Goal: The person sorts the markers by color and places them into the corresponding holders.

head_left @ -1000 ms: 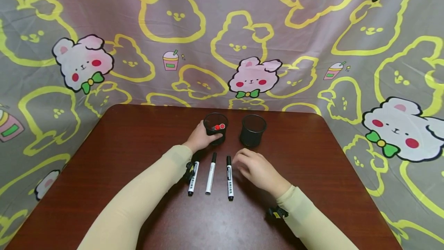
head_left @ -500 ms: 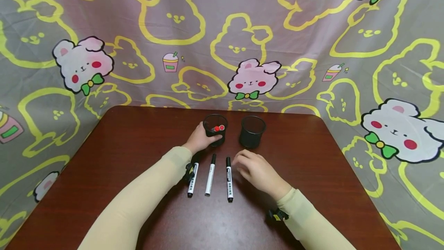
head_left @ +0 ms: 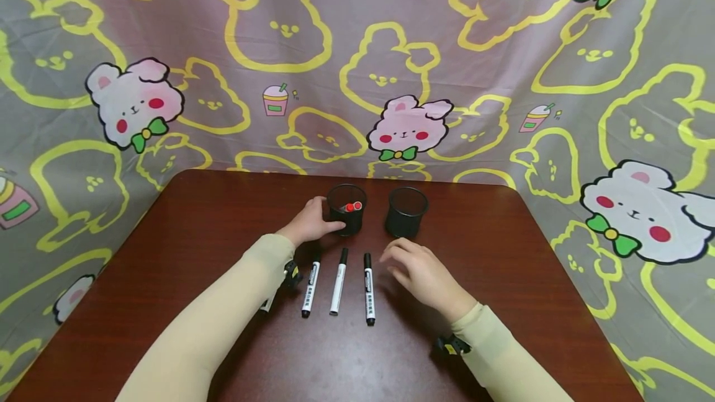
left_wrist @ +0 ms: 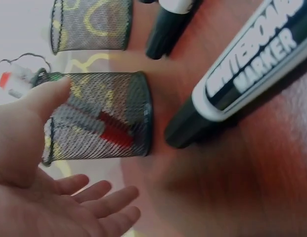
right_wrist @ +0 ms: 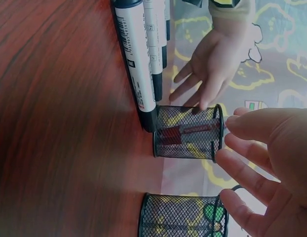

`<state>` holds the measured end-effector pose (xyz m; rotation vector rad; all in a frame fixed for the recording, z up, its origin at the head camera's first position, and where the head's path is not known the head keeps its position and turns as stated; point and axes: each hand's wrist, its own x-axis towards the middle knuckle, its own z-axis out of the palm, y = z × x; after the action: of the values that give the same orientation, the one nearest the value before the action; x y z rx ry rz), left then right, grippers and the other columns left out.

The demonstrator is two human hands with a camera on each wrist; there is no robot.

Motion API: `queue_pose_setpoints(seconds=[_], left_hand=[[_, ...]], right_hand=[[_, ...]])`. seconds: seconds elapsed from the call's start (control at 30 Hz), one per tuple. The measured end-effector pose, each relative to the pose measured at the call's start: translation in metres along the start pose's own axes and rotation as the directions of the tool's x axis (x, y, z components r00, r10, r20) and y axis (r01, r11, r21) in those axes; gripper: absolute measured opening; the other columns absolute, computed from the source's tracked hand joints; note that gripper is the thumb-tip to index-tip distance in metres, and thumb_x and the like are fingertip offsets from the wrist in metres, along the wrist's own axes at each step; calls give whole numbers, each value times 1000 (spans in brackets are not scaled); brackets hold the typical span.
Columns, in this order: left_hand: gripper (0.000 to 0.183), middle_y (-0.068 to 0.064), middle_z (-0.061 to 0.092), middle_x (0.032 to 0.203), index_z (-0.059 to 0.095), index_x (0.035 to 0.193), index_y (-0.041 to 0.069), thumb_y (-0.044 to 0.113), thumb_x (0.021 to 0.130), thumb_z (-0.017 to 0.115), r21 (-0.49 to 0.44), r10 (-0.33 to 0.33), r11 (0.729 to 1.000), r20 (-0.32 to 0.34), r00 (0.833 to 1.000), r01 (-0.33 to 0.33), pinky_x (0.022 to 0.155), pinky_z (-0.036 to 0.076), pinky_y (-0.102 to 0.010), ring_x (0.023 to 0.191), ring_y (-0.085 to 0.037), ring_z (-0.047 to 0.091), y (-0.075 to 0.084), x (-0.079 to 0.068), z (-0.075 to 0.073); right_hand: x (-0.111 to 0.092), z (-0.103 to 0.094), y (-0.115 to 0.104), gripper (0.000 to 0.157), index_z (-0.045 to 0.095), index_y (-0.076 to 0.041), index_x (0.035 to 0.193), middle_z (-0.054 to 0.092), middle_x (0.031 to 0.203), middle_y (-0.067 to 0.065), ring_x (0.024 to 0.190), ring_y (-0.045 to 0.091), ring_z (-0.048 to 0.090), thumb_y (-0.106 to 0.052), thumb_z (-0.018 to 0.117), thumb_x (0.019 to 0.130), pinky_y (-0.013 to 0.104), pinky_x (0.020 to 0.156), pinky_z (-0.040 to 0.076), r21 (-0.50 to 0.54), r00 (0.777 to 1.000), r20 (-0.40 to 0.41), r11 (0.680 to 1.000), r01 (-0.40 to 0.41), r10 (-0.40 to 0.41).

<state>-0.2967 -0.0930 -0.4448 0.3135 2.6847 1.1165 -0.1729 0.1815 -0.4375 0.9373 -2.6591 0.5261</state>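
Note:
My left hand is beside the left black mesh pen cup, its fingers spread and loose and its thumb near the cup's front. Two red-ended markers lean inside that cup; the left wrist view shows them through the mesh. To the right stands a second mesh pen cup. My right hand hovers with relaxed, bent fingers and nothing in them. Nearest to it lies a black-capped whiteboard marker. Two more lie to its left, a middle marker and a left marker.
Another marker is mostly hidden under the left forearm. Everything rests on a brown wooden table. A patterned curtain hangs behind the table and along both sides.
My left hand has let go of the left cup and drawn back leftward, uncovering more of the left marker and part of another. The right hand has shifted slightly to the right.

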Motion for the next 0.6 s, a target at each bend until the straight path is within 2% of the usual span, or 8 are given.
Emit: queue_pose_setpoints(seconds=[0.2,0.37,0.47,0.6], left_hand=[[90,-32,34,158,25,156,-7,40,96,72,103,-19,995,27,999,16,117,38,-54,145,-44,41,1,-12,-12],[85,-30,34,160,26,157,-5,40,98,68,131,-27,991,40,999,22,116,38,-55,145,-43,41,2,-23,-19],[82,-27,37,159,28,157,-2,40,99,68,142,-28,990,33,999,23,115,40,-55,144,-42,44,3,-31,-21],[76,-25,44,155,33,155,0,39,100,67,148,-15,989,-10,1000,16,113,42,-56,141,-40,48,4,-40,-23]], right_hand=[[-2,-1,2,23,72,-22,108,66,115,-5,105,14,67,-8,78,90,42,92,55,-9,1000,-16,1000,1,-1],[-3,-3,3,24,72,-21,107,66,114,-5,104,15,67,-5,78,89,40,91,56,-2,999,-40,1000,6,-6],[-3,-4,4,24,72,-20,106,66,112,-5,102,15,68,-4,78,89,38,89,57,11,998,-56,1000,13,-12],[-4,-5,5,19,73,-17,105,67,111,-5,101,15,68,-5,76,91,38,88,57,33,997,-79,999,16,-14]])
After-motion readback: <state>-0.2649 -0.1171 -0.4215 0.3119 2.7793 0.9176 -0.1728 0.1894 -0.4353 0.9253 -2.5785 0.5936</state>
